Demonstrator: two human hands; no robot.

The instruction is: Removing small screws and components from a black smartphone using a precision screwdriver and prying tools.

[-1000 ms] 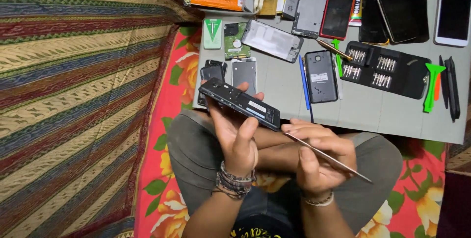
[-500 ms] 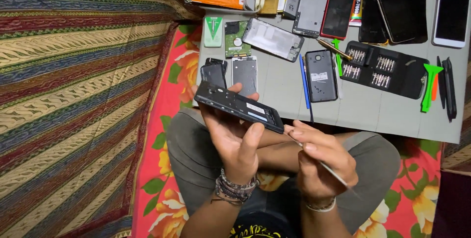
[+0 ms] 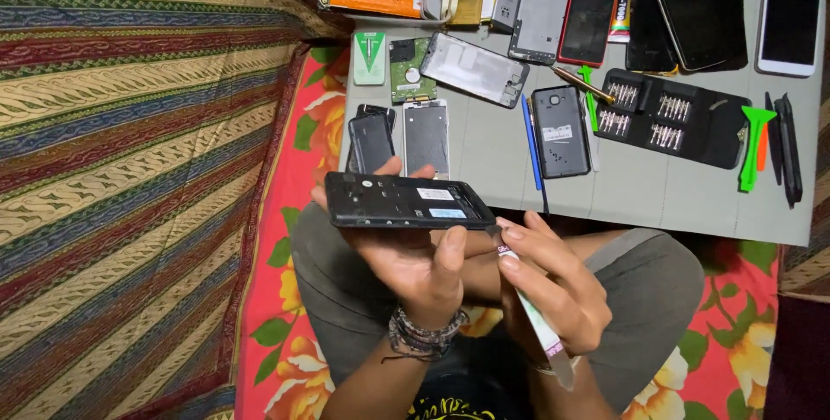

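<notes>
Head view: my two hands work an opened phone over my lap.

From the head camera I see my left hand [image 3: 415, 260] gripping the dark phone frame [image 3: 406, 202] from below, fingers curled over its far edge and thumb on the near edge, holding it level just short of the grey tabletop [image 3: 640, 199]. My right hand [image 3: 553, 286] pinches a thin flat pry strip [image 3: 529, 307], whose tip touches the frame's right end. On the tabletop lie a black bit case [image 3: 683, 117], a blue pry tool [image 3: 532, 143], a green pry tool [image 3: 752, 147] and a white phone [image 3: 788, 20].
</notes>
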